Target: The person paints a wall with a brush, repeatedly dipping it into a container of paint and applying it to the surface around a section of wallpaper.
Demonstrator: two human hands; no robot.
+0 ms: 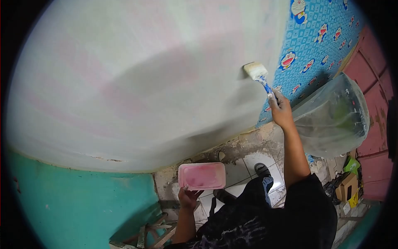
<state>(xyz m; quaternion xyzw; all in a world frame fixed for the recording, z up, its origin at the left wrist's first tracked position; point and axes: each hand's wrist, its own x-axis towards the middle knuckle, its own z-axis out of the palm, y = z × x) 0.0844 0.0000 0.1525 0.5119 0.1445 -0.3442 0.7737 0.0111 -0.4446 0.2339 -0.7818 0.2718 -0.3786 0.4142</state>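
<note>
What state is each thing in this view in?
Brush: in right hand, paint-smeared
Right hand: gripping, smudged
Tub: in left hand, contents unclear
Left hand: gripping
Wall: patchily pale, pink showing through
Wallpaper: on the wall
Plastic: bulging
Pink panel: paint chipped
Tiles: soiled
Box: open or shut unclear

Fisheye curve with black corners, moderate light, pale wall point(124, 116) brightest toward the top, broad soft shadow point(153, 76) left of centre, sheen on clear plastic sheeting point(327, 124) at right
</note>
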